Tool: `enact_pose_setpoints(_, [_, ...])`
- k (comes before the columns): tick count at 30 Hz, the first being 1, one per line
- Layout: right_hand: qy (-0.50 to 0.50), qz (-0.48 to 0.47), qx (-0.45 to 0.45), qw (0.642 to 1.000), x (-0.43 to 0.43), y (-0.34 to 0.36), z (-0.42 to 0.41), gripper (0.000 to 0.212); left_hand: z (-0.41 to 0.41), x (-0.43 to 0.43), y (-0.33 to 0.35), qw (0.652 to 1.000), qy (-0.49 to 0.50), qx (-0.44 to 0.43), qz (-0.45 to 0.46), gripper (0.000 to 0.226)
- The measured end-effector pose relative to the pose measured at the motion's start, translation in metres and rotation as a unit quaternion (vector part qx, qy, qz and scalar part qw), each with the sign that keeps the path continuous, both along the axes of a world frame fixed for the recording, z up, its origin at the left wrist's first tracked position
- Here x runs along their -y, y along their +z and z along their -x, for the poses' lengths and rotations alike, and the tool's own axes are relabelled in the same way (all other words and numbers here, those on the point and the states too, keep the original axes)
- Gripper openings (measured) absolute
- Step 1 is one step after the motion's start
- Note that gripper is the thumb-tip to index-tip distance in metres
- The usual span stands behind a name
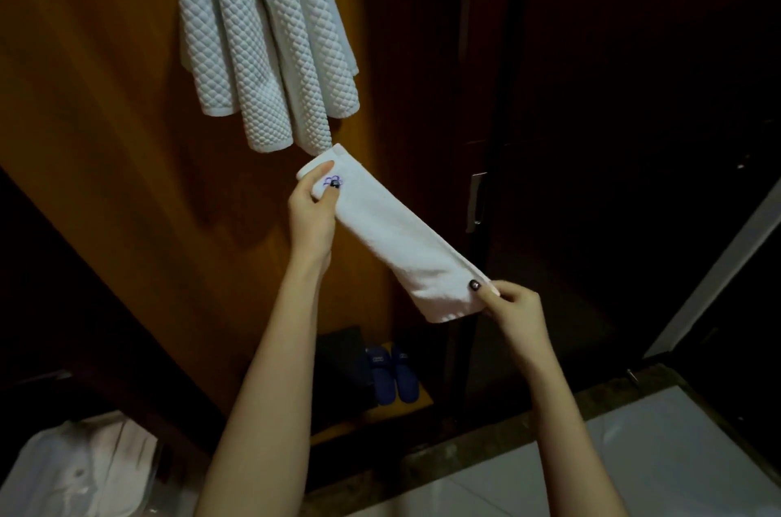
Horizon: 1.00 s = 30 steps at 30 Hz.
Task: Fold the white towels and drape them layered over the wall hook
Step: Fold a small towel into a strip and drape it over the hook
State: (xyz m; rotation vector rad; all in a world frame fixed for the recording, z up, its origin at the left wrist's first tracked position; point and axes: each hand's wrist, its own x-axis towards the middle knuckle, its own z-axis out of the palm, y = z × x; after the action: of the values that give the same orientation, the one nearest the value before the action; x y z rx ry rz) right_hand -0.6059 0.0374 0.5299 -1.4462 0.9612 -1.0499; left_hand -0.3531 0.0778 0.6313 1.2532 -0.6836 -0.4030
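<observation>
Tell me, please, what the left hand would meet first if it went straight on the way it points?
Likely the hanging quilted towels, whose lower ends sit just above the folded towel the left hand grips; depth unclear.

2 blue slippers [393,373] sit beside a dark box [343,356] on the wooden ledge [405,410].

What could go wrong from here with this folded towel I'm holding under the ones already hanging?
The folded towel is held only by pinches at its ends, left hand up top, right hand below, so the fold may spring open when one lets go. Lifting it could nudge the hanging towels just above and pull them askew.
</observation>
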Motion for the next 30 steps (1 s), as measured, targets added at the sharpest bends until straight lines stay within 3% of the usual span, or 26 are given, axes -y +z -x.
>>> enact_pose_setpoints(3, [-0.018, -0.039, 0.073, 0.996, 0.003, 0.002, 0.009, 0.019, -0.008, 0.001, -0.012, 0.999, -0.014, -0.033, -0.014, 0.036])
enact_pose_setpoints(10, [-0.088, -0.002, 0.075, 0.993, 0.0, -0.003, 0.01, 0.013, -0.002, 0.0, -0.029, 0.993, -0.057, -0.105, 0.008, 0.035])
enact_pose_setpoints(15, [0.027, -0.135, 0.119, 0.983, -0.003, -0.007, 0.021, 0.014, 0.004, 0.007, -0.018, 0.986, -0.116, -0.103, 0.064, 0.035])
enact_pose_setpoints(22, [0.088, -0.136, 0.106, 0.981, -0.003, -0.005, 0.018, 0.027, 0.013, 0.017, 0.008, 0.968, -0.178, -0.126, 0.121, 0.033])
enact_pose_setpoints(26, [0.132, -0.209, 0.168, 0.954, -0.005, -0.002, 0.007, 0.017, 0.019, 0.018, 0.023, 0.963, -0.2, -0.13, 0.122, 0.03])
enact_pose_setpoints(29, [0.19, -0.188, 0.176, 0.947, -0.012, 0.005, -0.002, 0.008, 0.017, 0.017, 0.032, 0.96, -0.208, -0.132, 0.132, 0.032])
enact_pose_setpoints(30, [0.201, -0.177, 0.174, 0.948, -0.013, 0.007, -0.003, 0.016, 0.015, 0.017, 0.035, 0.961, -0.204, -0.133, 0.134, 0.033])
